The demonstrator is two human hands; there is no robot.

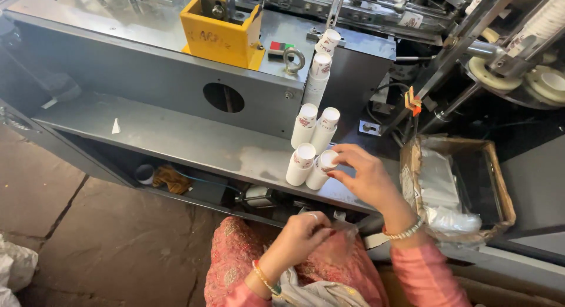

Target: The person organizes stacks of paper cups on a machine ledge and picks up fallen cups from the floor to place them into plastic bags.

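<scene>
Right grip [359,174] pinching the rim of the nearest paper cup stack [321,170] lying on the machine's grey shelf [176,136], left grip [300,236] closed on clear plastic bag [344,230] at lap, mid-gathering, needing steady lift next.

— What have you got on?

— Pink, all of it. My sleeves are plain salmon pink down to the wrists, and the cloth over my lap is a deeper pink with a pale woven pattern.

— Any jewellery?

— A band of pale beads at my right hand [369,178], a thin gold-and-red bangle at my left hand [300,236], and a ring on a left finger.

— And that grey fabric?

— A pale scarf bunched at my lap.
</scene>
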